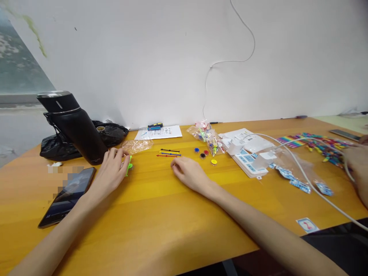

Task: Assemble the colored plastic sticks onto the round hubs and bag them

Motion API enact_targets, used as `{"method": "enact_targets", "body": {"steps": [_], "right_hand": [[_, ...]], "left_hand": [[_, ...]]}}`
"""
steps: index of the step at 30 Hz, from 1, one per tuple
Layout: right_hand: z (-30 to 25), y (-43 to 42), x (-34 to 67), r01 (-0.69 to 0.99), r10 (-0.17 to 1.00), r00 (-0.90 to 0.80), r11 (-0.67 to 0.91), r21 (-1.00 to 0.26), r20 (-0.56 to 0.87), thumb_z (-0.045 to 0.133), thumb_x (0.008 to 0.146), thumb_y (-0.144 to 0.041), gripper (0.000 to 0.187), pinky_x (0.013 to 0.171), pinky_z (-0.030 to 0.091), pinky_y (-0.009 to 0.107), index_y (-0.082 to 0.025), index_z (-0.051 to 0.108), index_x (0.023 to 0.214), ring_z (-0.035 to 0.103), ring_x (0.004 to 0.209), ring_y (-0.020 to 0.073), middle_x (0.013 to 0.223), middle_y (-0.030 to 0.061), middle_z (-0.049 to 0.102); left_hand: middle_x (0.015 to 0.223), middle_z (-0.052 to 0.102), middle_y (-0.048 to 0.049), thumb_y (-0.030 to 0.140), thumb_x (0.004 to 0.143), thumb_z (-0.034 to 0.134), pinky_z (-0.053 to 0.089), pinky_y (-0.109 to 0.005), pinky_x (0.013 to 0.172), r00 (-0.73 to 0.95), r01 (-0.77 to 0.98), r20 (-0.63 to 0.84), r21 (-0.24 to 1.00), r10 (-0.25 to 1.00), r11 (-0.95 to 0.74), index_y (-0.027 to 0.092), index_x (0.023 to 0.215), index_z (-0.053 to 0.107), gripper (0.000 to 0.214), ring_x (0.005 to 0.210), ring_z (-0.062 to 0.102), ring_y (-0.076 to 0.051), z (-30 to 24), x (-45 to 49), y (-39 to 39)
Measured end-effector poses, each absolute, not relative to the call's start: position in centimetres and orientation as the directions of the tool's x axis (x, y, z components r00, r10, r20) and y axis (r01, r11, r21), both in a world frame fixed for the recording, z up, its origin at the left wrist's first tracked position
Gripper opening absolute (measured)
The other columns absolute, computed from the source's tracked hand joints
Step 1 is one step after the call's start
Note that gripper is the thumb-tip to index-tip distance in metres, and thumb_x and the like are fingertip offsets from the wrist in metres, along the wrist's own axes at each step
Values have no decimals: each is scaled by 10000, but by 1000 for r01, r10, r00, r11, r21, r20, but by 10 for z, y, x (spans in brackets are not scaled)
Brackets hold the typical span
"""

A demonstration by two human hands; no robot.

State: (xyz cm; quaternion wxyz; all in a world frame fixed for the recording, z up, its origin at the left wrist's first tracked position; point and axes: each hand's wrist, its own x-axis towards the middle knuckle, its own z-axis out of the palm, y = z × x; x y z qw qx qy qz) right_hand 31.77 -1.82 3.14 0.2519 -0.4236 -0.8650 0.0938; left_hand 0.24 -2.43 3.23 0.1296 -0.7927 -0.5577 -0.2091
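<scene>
Reading left to right, one phone (67, 197) lies at the bench (161, 226) edge, with one black flask (76, 126) leaning on one black bag (57, 147) behind it. The left hand (110, 172) has its grip pinched narrow on the green piece (129, 165), held just above the bench beside the flask; it looks like a stick with a round part on it, though it is too small to tell more. This is the only part in hand, so the work seems to be at an early stage. Behind it lie one limp clear bag (136, 145) and one sheet (158, 132) with one screwdriver (155, 126) on it. The sticks (169, 153) lie loose side by side, apparently three: black, blue and red. The right hand (189, 174) rests just below them, its grip loosely curled and holding nothing. Four discs (202, 155) lie apart, one each of blue, red, black and yellow, none joined to a stick. One parts bag (208, 138) looks far from emptied. Further right are one power strip (248, 161), one white cable (301, 168), several blue packets (299, 184), a coloured heap (319, 143) too dense to count, one card (307, 225), and another person's hand (358, 165) at the edge.
</scene>
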Motion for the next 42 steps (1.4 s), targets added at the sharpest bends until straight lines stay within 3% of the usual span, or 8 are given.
{"method": "enact_targets", "body": {"steps": [4,9,20,24,28,36,39,42], "right_hand": [[43,0,347,898,821,-381,438,-41,425,488,989,-168,194,945,417,384,-142,660,1075,584,1067,274,1100,138,674],[44,10,368,966,905,-257,252,59,338,476,991,-181,241,918,443,401,-104,667,1114,584,1060,312,1117,183,651],[38,-7,338,621,754,-581,655,-431,306,532,912,-63,297,1000,459,327,-180,659,1152,603,1108,196,1172,88,654],[40,-8,341,719,770,-516,627,-299,375,592,919,-188,218,1018,447,383,-195,677,1119,571,1154,250,1141,94,656],[39,-2,352,840,884,-382,454,-297,272,666,825,-202,209,800,499,323,-176,674,1032,636,862,208,1052,86,660],[30,-26,307,203,749,-605,473,-857,270,644,922,-284,247,800,558,281,-177,560,1128,677,846,145,1065,64,675],[28,-28,303,203,743,-592,512,-834,312,532,1005,-288,204,879,553,310,-182,560,1177,686,944,158,1181,88,662],[26,-16,316,456,767,-474,635,-624,434,415,1053,-255,258,1052,466,380,-193,578,1244,609,1168,203,1268,104,639]], "left_hand": [[1043,569,-65,383,1051,332,453,-365,838,278,832,397,356,875,-426,216,1032,566,288,940,568,-234,41,26,-31],[1063,564,-45,327,1058,349,433,-336,866,446,728,322,412,835,-547,220,1030,572,250,953,566,-204,43,44,-42],[1091,579,-39,279,1050,367,449,-332,881,543,639,263,487,798,-596,227,1066,581,221,955,587,-195,43,66,-57],[1091,592,-61,265,1038,367,454,-354,907,555,627,276,480,784,-613,221,1057,593,232,988,591,-220,44,66,-56],[1080,609,-75,273,1033,383,459,-384,915,557,595,281,522,782,-611,228,1055,605,227,1001,588,-240,42,66,-57],[1205,651,-86,416,977,593,509,-393,963,460,195,49,968,887,-155,257,1270,494,348,1030,676,-215,22,86,-65],[1098,681,-72,439,963,619,506,-409,984,449,85,55,991,892,-104,225,1151,543,295,987,703,-214,13,87,-59],[1078,682,-78,435,950,644,520,-401,956,445,85,56,991,894,-105,209,1112,564,289,940,711,-207,9,85,-54]]}}
